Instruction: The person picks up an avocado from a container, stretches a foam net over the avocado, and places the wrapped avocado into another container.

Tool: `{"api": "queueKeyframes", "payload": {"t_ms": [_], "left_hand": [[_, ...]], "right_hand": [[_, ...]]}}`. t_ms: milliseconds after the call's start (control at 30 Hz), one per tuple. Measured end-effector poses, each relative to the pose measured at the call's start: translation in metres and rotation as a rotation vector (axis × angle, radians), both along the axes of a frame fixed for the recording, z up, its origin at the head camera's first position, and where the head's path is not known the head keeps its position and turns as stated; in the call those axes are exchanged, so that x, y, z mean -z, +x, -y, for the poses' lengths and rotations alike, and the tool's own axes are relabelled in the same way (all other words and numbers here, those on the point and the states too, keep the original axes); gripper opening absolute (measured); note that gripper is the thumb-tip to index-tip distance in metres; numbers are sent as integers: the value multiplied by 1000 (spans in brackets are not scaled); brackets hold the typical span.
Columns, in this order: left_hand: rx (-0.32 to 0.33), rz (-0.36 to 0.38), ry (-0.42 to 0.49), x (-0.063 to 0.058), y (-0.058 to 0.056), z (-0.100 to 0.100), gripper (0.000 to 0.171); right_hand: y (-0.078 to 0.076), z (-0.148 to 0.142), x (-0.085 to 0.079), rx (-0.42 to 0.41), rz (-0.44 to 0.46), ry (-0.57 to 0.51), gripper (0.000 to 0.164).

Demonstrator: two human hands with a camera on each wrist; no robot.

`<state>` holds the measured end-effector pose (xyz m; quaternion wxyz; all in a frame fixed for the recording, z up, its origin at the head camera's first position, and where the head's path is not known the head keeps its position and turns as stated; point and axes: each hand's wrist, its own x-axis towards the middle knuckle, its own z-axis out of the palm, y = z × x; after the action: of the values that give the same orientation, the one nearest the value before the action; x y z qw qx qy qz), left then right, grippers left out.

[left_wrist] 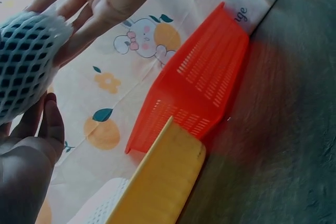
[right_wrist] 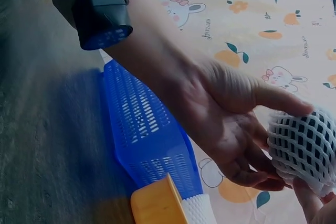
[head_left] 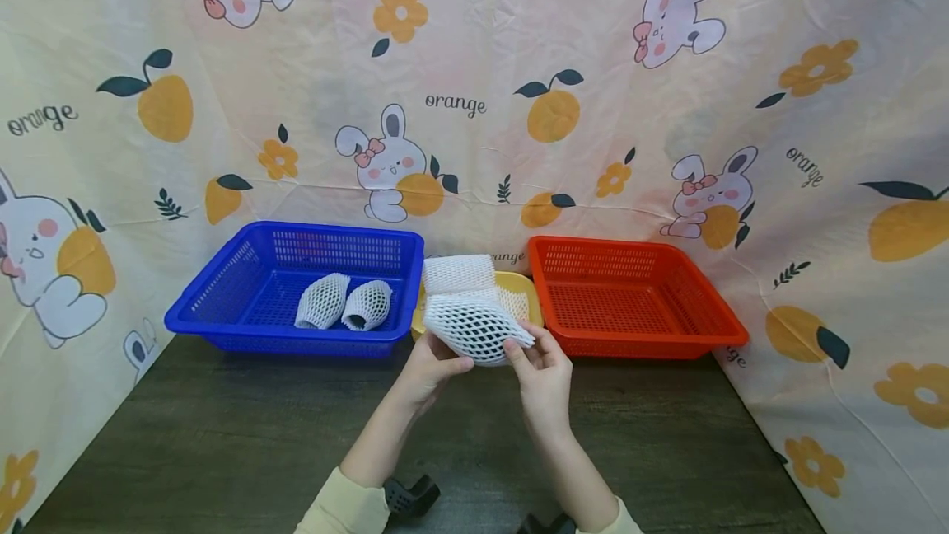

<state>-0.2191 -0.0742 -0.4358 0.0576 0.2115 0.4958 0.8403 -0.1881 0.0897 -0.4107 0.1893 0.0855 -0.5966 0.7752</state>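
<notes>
Both hands hold a white foam net sleeve (head_left: 478,326) in front of the yellow container (head_left: 528,291); something dark shows through its mesh. My left hand (head_left: 430,371) grips the lower left side, its thumb in front and its fingers partly hidden behind. At the narrow right end, my right hand (head_left: 543,365) pinches the netting between thumb and fingers. In the left wrist view the held sleeve (left_wrist: 26,61) lies between both hands. The right wrist view shows my left hand (right_wrist: 231,124) around the sleeve (right_wrist: 304,145), with right fingertips (right_wrist: 306,198) at its lower edge.
To the left stands a blue basket (head_left: 296,340) with two net-wrapped items (head_left: 324,302) inside. A red basket (head_left: 638,344) stands on the right. More white netting (head_left: 460,273) sits in the yellow container. A printed cloth backs the dark table (head_left: 222,435).
</notes>
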Motion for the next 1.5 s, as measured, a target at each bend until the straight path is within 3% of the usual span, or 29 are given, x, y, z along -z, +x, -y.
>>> {"api": "queueKeyframes", "payload": {"t_ms": [233, 467, 700, 967, 1267, 1500], "left_hand": [[-21, 22, 57, 3, 1, -4, 84], [-24, 54, 138, 2, 4, -3, 82], [-25, 68, 125, -2, 6, 0, 81], [-29, 55, 74, -9, 4, 9, 92], [-87, 94, -16, -18, 4, 35, 93], [-97, 95, -88, -31, 1, 58, 88]], "right_hand": [[1, 1, 0, -27, 25, -9, 31], [2, -2, -2, -66, 66, 100, 29], [2, -7, -4, -108, 73, 165, 29], [-2, -20, -5, -134, -1, 304, 24], [-13, -57, -7, -20, -20, 545, 20], [-26, -86, 0, 89, -125, 773, 22]]}}
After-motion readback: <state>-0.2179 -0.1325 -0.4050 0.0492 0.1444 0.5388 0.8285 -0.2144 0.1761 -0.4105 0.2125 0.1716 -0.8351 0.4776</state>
